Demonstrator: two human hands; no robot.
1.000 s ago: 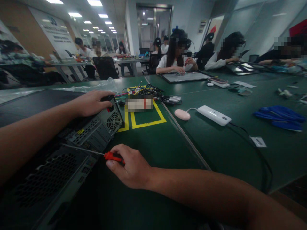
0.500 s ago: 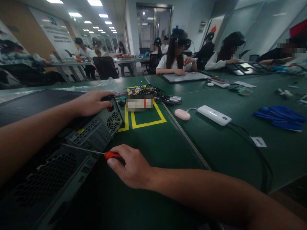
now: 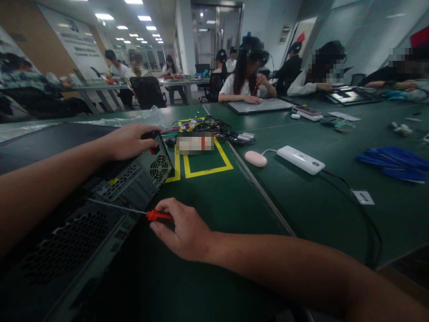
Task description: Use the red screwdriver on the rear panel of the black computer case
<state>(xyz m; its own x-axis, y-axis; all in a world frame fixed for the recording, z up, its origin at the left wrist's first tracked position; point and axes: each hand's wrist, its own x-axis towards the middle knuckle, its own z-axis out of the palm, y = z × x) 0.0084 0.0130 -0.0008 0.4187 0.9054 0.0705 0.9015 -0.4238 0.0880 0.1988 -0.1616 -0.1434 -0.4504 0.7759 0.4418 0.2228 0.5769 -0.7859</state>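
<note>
A dark computer case (image 3: 100, 197) lies on its side on the green table (image 3: 217, 210), rear panel with a fan grille facing me. My left hand (image 3: 129, 141) rests on the case's far top corner, fingers curled over the edge. My right hand (image 3: 182, 230) is closed around the red handle of a screwdriver (image 3: 157, 215). Its thin metal shaft runs left to the rear panel of the case.
A yellow taped square (image 3: 204, 165) holds a pile of cables (image 3: 211, 127). A white power bank (image 3: 301, 159) and pink pod (image 3: 255, 158) lie to the right, blue gloves (image 3: 392, 163) farther right. Several people work at tables behind.
Both hands stay where they were; the view has tipped slightly, so everything sits a little higher in the frame. The screwdriver keeps its position against the case.
</note>
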